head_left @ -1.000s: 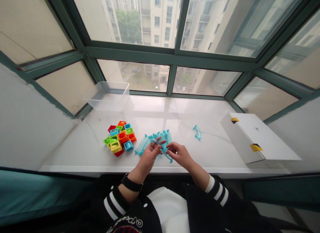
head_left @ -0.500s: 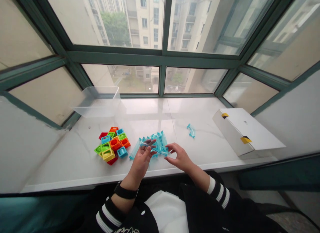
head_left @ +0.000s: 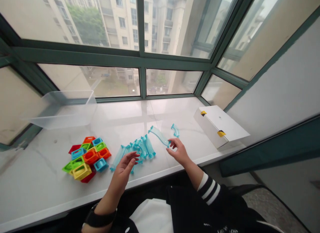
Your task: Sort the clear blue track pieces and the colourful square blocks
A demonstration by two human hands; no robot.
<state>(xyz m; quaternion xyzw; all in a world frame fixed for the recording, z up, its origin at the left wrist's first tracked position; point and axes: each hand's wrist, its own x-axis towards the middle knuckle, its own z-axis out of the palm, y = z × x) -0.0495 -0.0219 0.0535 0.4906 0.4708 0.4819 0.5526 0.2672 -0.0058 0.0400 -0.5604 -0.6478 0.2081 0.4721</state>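
Note:
Between the thumb and fingers of my right hand [head_left: 177, 151] is one end of a long, translucent blue track piece [head_left: 159, 136], which slants away to the upper left. My left hand [head_left: 126, 164] hovers at the near side of a pile of similar blue track pieces [head_left: 147, 147], fingers apart and slightly curled, with nothing seen in them. Part of the pile is hidden behind that hand. Beyond my right hand, a short curved blue track piece [head_left: 176, 130] lies by itself on the white sill.
To the left sits a cluster of red, green, blue, yellow and orange blocks [head_left: 90, 156]. A clear plastic bin [head_left: 65, 121] stands behind it. At the right is a white box [head_left: 222, 124] with yellow-and-black tabs. Windows border the white sill [head_left: 120, 114].
My right hand has drawn the long track piece away from the pile to the right. My left hand has opened and moved back. The view has turned rightward.

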